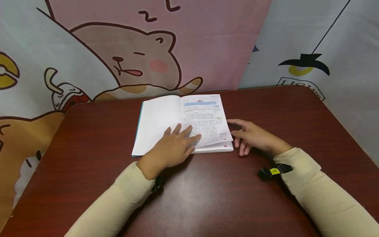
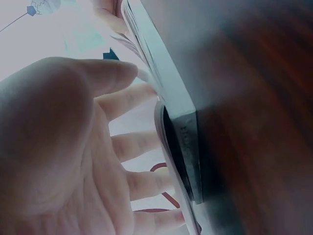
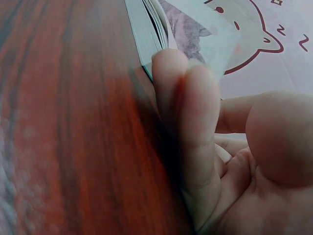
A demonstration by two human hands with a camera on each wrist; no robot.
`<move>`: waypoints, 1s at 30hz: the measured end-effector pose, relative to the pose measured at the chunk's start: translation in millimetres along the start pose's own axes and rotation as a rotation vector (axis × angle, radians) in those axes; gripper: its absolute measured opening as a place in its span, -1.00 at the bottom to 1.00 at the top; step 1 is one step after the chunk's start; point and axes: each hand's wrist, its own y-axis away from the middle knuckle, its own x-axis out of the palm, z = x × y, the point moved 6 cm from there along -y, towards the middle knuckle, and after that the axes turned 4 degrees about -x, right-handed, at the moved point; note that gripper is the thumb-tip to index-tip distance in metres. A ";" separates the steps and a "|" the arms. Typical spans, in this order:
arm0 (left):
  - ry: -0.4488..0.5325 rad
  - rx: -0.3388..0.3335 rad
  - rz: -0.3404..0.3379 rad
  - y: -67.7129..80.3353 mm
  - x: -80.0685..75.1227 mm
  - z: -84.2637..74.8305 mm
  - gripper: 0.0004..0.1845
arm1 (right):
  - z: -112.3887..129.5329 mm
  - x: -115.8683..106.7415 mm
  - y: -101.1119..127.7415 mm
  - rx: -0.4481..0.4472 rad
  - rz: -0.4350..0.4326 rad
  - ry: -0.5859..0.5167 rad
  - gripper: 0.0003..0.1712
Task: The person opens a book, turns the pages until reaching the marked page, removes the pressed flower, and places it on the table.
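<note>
Rising beyond the book [image 1: 160, 121], the backdrop [image 1: 213, 42] shows a drawn bear asleep on pink. Under the book stretches the red-brown table [image 1: 207, 197]. The book lies open, its left page blank and its right page printed, with a strip of blue-green cover along its left side. My cream sleeves come in on the near side of the book, one toward its left, one off to its right. My left hand [image 1: 171, 148] rests across the book's fold at the near edge, fingers straight and spread wide. My right hand [image 1: 251, 136] is just beside the book's right edge, thumb and forefinger at the top leaf [image 1: 204, 112]; I can't tell whether they pinch it. That leaf's near right corner stands up off the pages below. Right of the book, at my cuff, is a black strap with a yellow label [image 1: 274, 171].
</note>
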 end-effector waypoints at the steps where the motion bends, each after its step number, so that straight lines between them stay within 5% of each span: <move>1: 0.000 0.005 -0.008 0.1 -0.4 -0.4 -0.53 | 0.0 0.0 0.0 -0.001 0.000 -0.001 -0.29; 12: -0.025 0.040 -0.084 0.8 -3.6 -3.5 -0.55 | 0.9 0.9 0.2 -0.006 0.002 -0.010 -0.28; 30: -0.046 0.060 -0.069 -0.5 -3.3 -6.0 -0.55 | -2.2 -0.4 -1.9 0.020 -0.019 0.021 -0.25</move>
